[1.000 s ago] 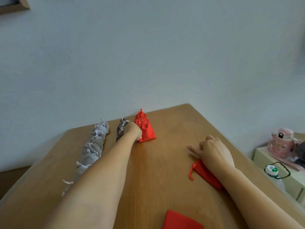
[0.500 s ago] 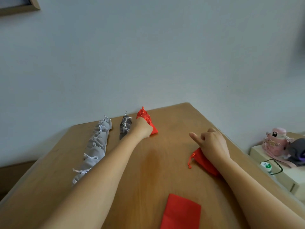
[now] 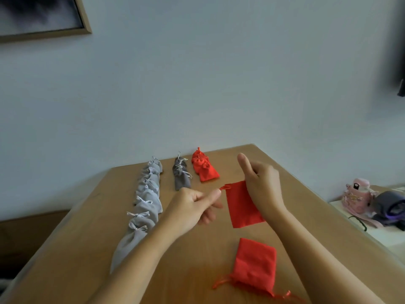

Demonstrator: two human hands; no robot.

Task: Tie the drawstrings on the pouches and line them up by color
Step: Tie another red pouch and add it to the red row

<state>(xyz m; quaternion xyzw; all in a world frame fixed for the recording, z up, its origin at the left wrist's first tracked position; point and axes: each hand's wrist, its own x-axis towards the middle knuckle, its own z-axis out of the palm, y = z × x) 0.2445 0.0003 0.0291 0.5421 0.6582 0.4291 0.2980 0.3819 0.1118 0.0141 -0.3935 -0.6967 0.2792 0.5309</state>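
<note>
Raised: red pouch (image 3: 241, 207), drawstring (image 3: 225, 187) pinched

Near front edge of tabletop (image 3: 92, 249): spare pouch (image 3: 255, 264), lying flat. Mid-tabletop: red pouch gripped in right hand (image 3: 263, 183); drawstring pinched by left hand (image 3: 192, 207), withdrawn from red row (image 3: 203, 168) at far edge.

From my feed this looks like a room in someone's home, a bedroom or living space. I'm looking at a plain wooden table (image 3: 87, 249) pushed into the corner of a pale painted wall (image 3: 219, 84). A wood-framed picture (image 3: 39, 16) hangs at the top left. To the right is a low pale side unit (image 3: 385, 240) with personal bits on it: a pink drinking bottle (image 3: 356, 196) with decorations, and a dark bundle of fabric (image 3: 390, 205) just beside it. On the tabletop are rows of small cloth pouches (image 3: 149, 194), which reads as household handicraft.
</note>
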